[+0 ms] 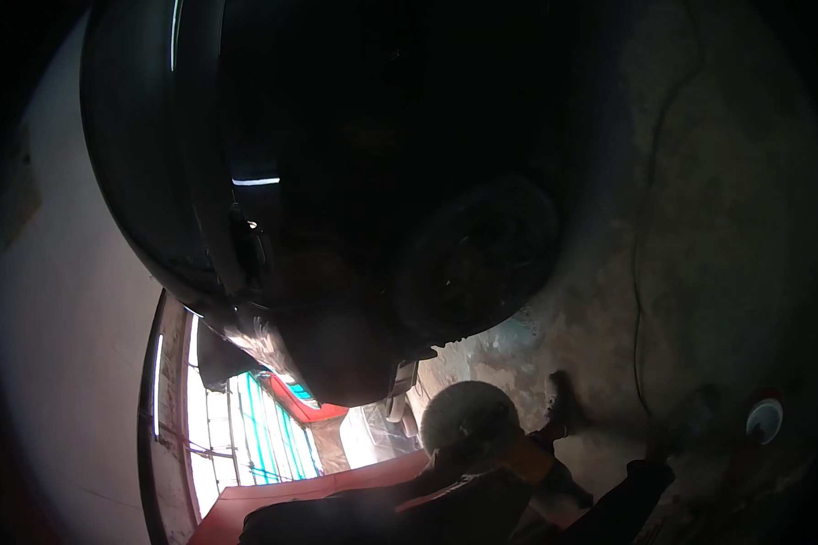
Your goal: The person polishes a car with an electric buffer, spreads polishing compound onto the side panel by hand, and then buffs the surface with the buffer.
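Observation:
The view is turned on its side and very dark. A round, greyish, fuzzy pad (468,420) shows at the lower middle, beside an orange-yellow part (528,460), apparently of the same tool. Dark sleeve-like shapes (364,513) reach this tool from the bottom edge. My hands cannot be made out against the dark shapes around it, so their fingers and grip are hidden. Above the pad is the lower end of a black car (336,300), with a gap between them as seen here.
The car's wheel (482,254) faces the stained floor (600,300). A thin cable (638,263) runs along the floor. At the right lies a white round container (764,421) with a red edge. Bright windows (254,427) and a red surface (245,500) show lower left.

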Available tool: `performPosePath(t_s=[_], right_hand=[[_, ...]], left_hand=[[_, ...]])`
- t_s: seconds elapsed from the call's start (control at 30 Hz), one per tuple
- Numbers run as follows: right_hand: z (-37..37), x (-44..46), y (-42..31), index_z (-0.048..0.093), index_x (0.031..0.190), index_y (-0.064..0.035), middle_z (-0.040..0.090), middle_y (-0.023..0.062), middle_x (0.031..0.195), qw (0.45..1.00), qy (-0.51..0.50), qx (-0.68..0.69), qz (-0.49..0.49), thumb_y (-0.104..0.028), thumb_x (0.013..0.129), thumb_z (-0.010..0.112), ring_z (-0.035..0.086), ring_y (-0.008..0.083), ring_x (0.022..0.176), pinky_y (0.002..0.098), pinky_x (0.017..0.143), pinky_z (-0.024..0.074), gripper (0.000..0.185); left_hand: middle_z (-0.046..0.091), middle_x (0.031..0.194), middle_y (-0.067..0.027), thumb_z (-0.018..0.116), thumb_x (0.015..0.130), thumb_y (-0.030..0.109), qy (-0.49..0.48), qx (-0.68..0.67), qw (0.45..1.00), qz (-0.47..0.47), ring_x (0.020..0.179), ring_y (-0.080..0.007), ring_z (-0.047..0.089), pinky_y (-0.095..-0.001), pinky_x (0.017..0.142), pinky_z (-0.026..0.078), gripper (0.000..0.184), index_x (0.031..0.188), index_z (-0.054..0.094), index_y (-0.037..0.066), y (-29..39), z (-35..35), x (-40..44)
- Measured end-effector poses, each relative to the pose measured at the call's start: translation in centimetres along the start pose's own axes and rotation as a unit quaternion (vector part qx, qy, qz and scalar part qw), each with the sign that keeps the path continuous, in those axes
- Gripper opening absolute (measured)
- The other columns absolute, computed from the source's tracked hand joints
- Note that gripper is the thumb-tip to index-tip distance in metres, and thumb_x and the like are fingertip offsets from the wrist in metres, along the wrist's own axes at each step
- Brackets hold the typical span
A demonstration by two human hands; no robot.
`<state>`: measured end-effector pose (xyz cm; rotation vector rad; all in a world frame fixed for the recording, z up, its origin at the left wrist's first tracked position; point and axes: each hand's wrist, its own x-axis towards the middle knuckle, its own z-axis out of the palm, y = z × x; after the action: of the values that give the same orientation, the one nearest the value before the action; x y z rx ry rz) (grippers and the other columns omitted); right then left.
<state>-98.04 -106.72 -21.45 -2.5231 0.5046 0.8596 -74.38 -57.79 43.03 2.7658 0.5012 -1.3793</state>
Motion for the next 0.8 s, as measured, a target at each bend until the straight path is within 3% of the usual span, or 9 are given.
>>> performPosePath(t_s=[0.27,0.43,0.53,0.8], right_hand=[[0.3,1.3,0.6,0.047,0.139,0.0047,0.055,0.029,0.134,0.987,-0.002,0.162,0.023,-0.039,0.093,0.062,0.058,0.0419,0.12,0.0472,0.1,0.0483,0.065],[3.1,4.0,4.5,0.053,0.133,0.0061,0.06,0.0287,0.128,0.917,-0.005,0.398,0.007,-0.037,0.095,0.059,0.06,0.0411,0.117,0.0468,0.1,0.0484,0.058],[-2.6,5.1,4.6,0.052,0.134,0.0058,0.058,0.0288,0.129,0.971,-0.002,0.238,0.017,-0.038,0.094,0.06,0.059,0.0415,0.118,0.0471,0.1,0.0479,0.06],[-11.2,7.1,4.8,0.048,0.138,0.0051,0.054,0.0292,0.134,0.996,-0.022,0.082,-0.007,-0.039,0.092,0.063,0.055,0.0423,0.122,0.0479,0.102,0.0467,0.065]], left_hand=[[0.07,0.078,-0.009,0.067,0.093,0.029,-0.007,-0.023,1.0,0.011,0.063,-0.0168,0.065,-0.0346,0.057,0.05,0.044,0.133,0.055,0.014,-0.1,0.4,-0.6],[0.071,0.079,-0.0091,0.067,0.094,0.029,-0.013,-0.036,0.999,0.01,0.063,-0.0164,0.065,-0.0344,0.057,0.05,0.045,0.134,0.053,0.014,0.2,1.3,-2.0],[0.071,0.08,-0.0091,0.066,0.094,0.029,-0.019,-0.051,0.998,0.005,0.063,-0.0161,0.065,-0.0343,0.056,0.05,0.046,0.135,0.053,0.014,0.4,1.9,-2.7],[0.071,0.081,-0.0091,0.065,0.095,0.029,-0.023,-0.094,0.995,-0.006,0.064,-0.0154,0.064,-0.034,0.056,0.049,0.048,0.138,0.051,0.014,1.0,2.6,-3.8]])
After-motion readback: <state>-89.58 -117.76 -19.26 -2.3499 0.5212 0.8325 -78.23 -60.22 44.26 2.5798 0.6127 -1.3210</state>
